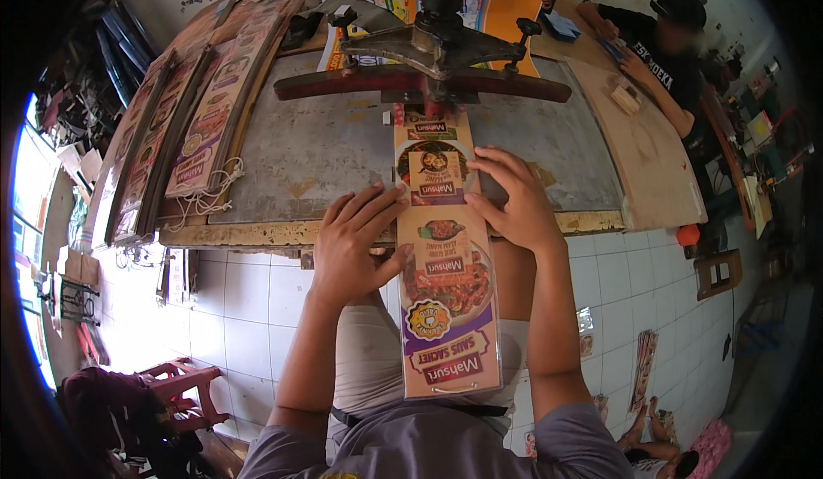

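A long printed cardboard strip with food pictures and a purple band reaches from beneath a metal press toward my lap. A short white cord is fixed at its near end, which juts past the table edge. My left hand lies along the strip's left side, fingers stretched and fingertips at its edge. Across from it, my right hand has fingers and thumb apart, the tips touching the right edge. Neither hand is wrapped round the strip. Its far end sits under the press head, where the contact is hidden.
Stacks of similar strips with white strings lie at the table's left. The press's red crossbar spans above the metal tabletop. A person in a dark shirt works at the right. A red stool stands lower left.
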The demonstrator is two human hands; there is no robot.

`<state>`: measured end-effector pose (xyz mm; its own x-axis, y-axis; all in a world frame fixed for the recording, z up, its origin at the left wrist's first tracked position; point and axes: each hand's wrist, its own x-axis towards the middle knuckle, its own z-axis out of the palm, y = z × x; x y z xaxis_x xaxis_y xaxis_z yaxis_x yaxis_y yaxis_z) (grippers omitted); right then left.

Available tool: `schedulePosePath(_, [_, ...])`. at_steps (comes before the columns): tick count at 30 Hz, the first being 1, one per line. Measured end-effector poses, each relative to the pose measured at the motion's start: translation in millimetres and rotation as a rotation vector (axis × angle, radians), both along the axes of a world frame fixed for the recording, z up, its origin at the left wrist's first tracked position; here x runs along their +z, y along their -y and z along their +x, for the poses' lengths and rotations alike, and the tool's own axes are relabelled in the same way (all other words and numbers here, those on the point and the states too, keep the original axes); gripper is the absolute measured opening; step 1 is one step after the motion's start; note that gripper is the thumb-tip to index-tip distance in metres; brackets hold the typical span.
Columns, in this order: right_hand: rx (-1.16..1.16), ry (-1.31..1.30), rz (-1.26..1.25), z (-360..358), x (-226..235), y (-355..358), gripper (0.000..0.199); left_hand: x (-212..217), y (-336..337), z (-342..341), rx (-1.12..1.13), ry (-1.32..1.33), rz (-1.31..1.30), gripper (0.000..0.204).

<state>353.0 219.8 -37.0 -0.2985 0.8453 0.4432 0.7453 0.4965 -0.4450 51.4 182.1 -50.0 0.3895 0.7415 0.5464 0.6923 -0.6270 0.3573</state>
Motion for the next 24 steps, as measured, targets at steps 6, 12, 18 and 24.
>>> schedulePosePath(6, [0.046, -0.034, -0.022, 10, 3, -7, 0.043, 6, 3, -3, -0.021, -0.013, -0.033, 0.051])
schedulePosePath(12, [-0.230, 0.023, 0.001, 126, 3, -57, 0.036, -6, 7, -10, -0.018, -0.175, -0.018, 0.064])
schedulePosePath(18, [-0.666, 0.366, 0.196, 273, -2, -125, 0.054, -13, 7, -1, -0.023, -0.184, 0.052, 0.073])
schedulePosePath(24, [-0.872, 0.477, 0.285, 336, -22, -165, 0.058, -28, 2, 1, -0.013, -0.202, 0.152, 0.073])
